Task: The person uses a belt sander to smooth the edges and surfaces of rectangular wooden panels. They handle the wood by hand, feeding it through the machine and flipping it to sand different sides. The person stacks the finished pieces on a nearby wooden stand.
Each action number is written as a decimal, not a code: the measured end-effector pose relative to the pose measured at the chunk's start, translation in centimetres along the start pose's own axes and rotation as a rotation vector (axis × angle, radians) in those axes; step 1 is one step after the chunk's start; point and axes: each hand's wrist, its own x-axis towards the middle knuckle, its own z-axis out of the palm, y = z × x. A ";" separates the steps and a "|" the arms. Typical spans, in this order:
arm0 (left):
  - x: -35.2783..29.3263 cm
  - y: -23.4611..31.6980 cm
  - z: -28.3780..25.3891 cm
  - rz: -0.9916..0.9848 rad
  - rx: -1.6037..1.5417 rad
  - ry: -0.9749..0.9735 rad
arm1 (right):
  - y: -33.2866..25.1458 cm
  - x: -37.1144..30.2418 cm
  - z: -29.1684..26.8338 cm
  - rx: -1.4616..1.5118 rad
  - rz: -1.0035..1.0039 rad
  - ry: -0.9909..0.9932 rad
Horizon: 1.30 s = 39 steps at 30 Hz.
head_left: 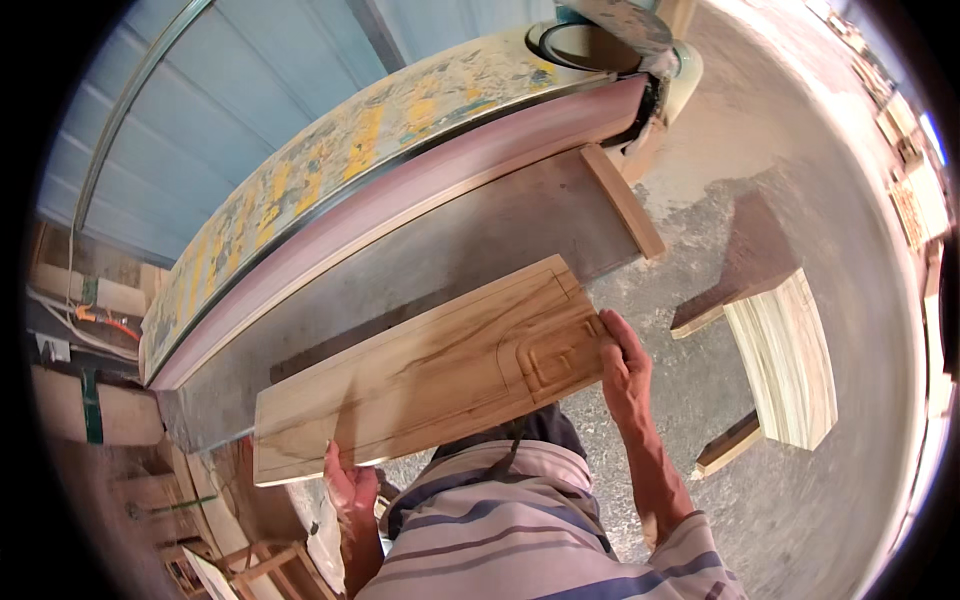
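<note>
A board [410,390] is held near the middle of the view, its long side slanted from 8 o'clock up to 2 o'clock. Its face is turned upward, with brown grain, a squarish carving [553,362] at its 3 o'clock end and a thin line along its edges. The 7 o'clock part of its lower edge is gripped by the left hand [350,488], the thumb laid on the face. The 3 o'clock end is gripped by the right hand [624,362], whose fingers are partly hidden. Whether the table [525,210] is touched by the board cannot be told.

Beyond the table, toward 11 o'clock, a long pinkish belt [420,185] is stood on edge, topped by a cover [370,130] mottled in yellow and grey. A round opening [590,47] is seen at 1 o'clock. The table is closed off at 2 o'clock by a wooden stop [620,200]. On the floor [685,400] at 3 o'clock, a pale wood stack [782,360] is set, with a wood strip [730,447] at its lower end. A blue wall [270,90] is shown between 10 and 11 o'clock, an orange hose [125,328] at 9 o'clock, and wooden frames [265,565] at 7 o'clock. At 6 o'clock the view is filled by a striped shirt [500,530]
</note>
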 end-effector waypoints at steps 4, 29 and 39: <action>-1.6 1.0 0.5 0.052 -0.075 -0.112 | 0.3 -3.9 -2.2 0.016 0.106 0.026; -3.5 -10.8 13.8 -0.534 0.322 -0.592 | 5.8 -23.3 -17.5 0.658 0.165 0.648; -2.6 -21.4 15.9 -0.603 0.359 -0.572 | 8.8 -28.0 -21.9 0.524 0.125 0.622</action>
